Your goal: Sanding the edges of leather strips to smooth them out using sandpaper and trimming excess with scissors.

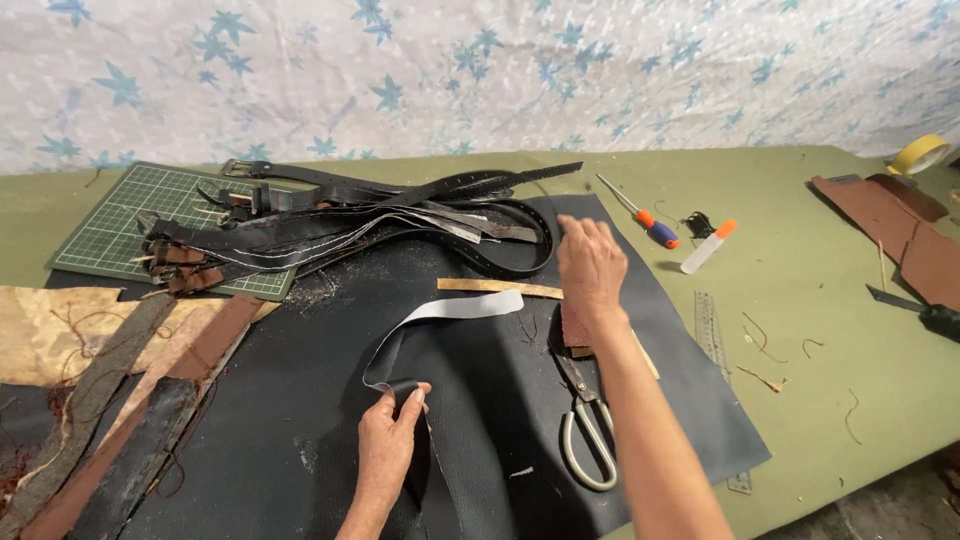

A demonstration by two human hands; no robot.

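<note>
My left hand (pixel 388 432) pinches the near end of a curling strip of black material with a pale grey underside (pixel 450 310), which arcs up off the big black sheet (pixel 480 450). Over the far end of that strip hovers my right hand (pixel 590 265), fingers loosely apart and holding nothing, just above a thin wooden stick (pixel 497 288). Large scissors (pixel 585 420) lie on the sheet under my right forearm, beside a small reddish-brown piece (pixel 572 328).
A pile of black belts (pixel 340 215) covers a green cutting mat (pixel 110 225). Worn leather strips (pixel 130 400) lie at left. A screwdriver (pixel 640 215), white tube (pixel 706 247), metal ruler (pixel 710 330), brown leather pieces (pixel 915 240), black knife (pixel 925 312) and yellow tape roll (pixel 920 153) sit at right.
</note>
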